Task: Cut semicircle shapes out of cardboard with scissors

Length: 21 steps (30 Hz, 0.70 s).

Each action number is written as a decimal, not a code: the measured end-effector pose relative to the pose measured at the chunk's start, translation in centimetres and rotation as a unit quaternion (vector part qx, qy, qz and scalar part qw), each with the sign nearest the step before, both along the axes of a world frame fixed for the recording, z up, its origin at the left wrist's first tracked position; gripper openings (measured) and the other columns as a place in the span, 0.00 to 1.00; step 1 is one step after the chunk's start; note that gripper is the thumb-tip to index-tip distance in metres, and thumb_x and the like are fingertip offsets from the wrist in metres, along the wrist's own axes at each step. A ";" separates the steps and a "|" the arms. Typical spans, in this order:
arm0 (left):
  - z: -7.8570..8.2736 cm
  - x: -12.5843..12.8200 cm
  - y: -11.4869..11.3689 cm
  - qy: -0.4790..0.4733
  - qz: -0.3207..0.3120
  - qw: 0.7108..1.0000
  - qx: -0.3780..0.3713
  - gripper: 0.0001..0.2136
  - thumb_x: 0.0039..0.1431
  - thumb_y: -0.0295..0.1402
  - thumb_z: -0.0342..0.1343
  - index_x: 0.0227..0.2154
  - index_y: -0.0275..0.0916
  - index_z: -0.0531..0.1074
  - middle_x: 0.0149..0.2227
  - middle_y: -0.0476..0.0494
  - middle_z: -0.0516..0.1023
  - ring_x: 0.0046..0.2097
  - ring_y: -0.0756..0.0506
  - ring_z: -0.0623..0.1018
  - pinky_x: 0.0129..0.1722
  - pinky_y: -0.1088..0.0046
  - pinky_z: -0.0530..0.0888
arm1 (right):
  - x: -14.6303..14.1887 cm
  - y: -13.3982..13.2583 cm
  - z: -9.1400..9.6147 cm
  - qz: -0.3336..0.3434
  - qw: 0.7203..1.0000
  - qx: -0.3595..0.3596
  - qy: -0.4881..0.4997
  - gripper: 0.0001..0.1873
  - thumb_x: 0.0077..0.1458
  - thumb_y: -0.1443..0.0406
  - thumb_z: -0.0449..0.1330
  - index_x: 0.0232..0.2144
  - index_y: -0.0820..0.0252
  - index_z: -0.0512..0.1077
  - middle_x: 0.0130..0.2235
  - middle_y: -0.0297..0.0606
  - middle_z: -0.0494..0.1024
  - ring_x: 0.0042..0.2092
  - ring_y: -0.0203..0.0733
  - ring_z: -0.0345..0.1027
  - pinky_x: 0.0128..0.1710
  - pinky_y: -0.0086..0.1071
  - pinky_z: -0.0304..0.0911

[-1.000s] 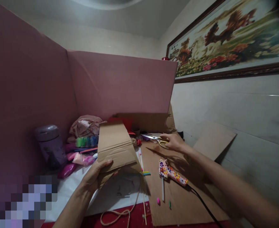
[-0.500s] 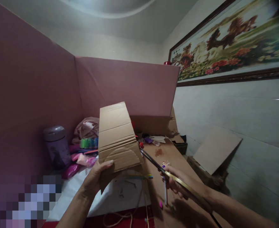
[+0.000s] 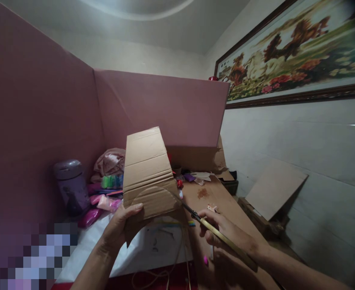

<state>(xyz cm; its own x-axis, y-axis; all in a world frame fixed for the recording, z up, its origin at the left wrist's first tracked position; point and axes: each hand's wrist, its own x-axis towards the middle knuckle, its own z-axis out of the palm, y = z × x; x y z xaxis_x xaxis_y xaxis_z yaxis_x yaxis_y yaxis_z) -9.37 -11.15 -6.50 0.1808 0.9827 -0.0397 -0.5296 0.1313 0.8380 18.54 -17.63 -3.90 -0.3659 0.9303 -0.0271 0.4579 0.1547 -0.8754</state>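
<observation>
Cardboard strip (image 3: 147, 173), creased and pencilled with a half-circle, is being held up and tilted toward the camera by the left hand (image 3: 120, 229), whose thumb is clamping its lower edge at 7 o'clock so the arc is facing the viewer. At 4 o'clock the right hand (image 3: 226, 235) is gripping scissors (image 3: 192, 212), fingers closed round the handles, blades meeting the strip's right edge. A purple jar (image 3: 70, 187) is standing at 9 o'clock.

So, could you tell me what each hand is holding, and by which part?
The left hand grips the cardboard piece by its lower edge; the right hand holds scissors by the handle end.
</observation>
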 end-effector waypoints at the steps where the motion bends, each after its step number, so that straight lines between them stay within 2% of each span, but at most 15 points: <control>1: 0.1 0.0 0.0 -0.001 -0.001 1.000 0.000 0.27 0.44 0.22 0.59 0.51 0.33 0.64 0.35 0.39 0.79 0.31 0.41 0.79 0.27 0.65 0.78 | -0.1 0.0 0.0 0.001 1.000 -0.002 0.009 0.15 0.46 0.62 0.59 0.38 0.60 0.65 0.30 0.32 0.67 0.29 0.35 0.58 0.28 0.27 0.55; 7: 0.4 -0.1 0.0 -0.006 0.007 1.000 -0.001 0.28 0.44 0.22 0.59 0.52 0.34 0.65 0.33 0.41 0.80 0.30 0.41 0.79 0.26 0.65 0.78 | -0.5 0.1 0.2 0.008 0.999 -0.017 0.041 0.15 0.48 0.57 0.58 0.34 0.60 0.64 0.27 0.31 0.65 0.26 0.32 0.54 0.25 0.26 0.51; 10: 0.5 -0.1 -0.1 -0.004 0.004 1.000 -0.003 0.29 0.43 0.22 0.60 0.52 0.35 0.64 0.33 0.41 0.80 0.30 0.41 0.79 0.26 0.65 0.78 | -0.6 0.1 0.3 0.022 0.999 0.011 0.041 0.20 0.46 0.50 0.59 0.33 0.61 0.65 0.27 0.32 0.65 0.27 0.33 0.54 0.25 0.26 0.51; 14: 0.6 -0.1 -0.2 0.005 -0.001 1.000 0.011 0.29 0.43 0.23 0.60 0.52 0.35 0.65 0.33 0.41 0.79 0.30 0.41 0.79 0.27 0.64 0.78 | -0.6 0.1 0.1 0.026 0.998 0.045 0.039 0.29 0.45 0.43 0.56 0.36 0.63 0.67 0.29 0.34 0.66 0.29 0.35 0.55 0.27 0.28 0.53; 17: 0.6 -0.1 -0.3 0.006 0.001 1.000 0.009 0.28 0.43 0.23 0.60 0.51 0.35 0.65 0.32 0.41 0.79 0.29 0.42 0.79 0.26 0.65 0.78 | -0.7 0.1 -0.2 0.032 0.996 0.080 0.039 0.31 0.45 0.42 0.55 0.37 0.63 0.68 0.28 0.33 0.65 0.29 0.36 0.55 0.27 0.28 0.53; 21: 0.7 -0.1 -0.4 -0.001 0.002 1.000 0.011 0.29 0.42 0.22 0.60 0.51 0.35 0.65 0.32 0.41 0.79 0.29 0.41 0.79 0.26 0.64 0.78 | -0.9 -0.1 0.0 0.027 0.994 0.101 0.033 0.32 0.44 0.39 0.53 0.34 0.62 0.69 0.25 0.30 0.62 0.27 0.34 0.52 0.24 0.27 0.49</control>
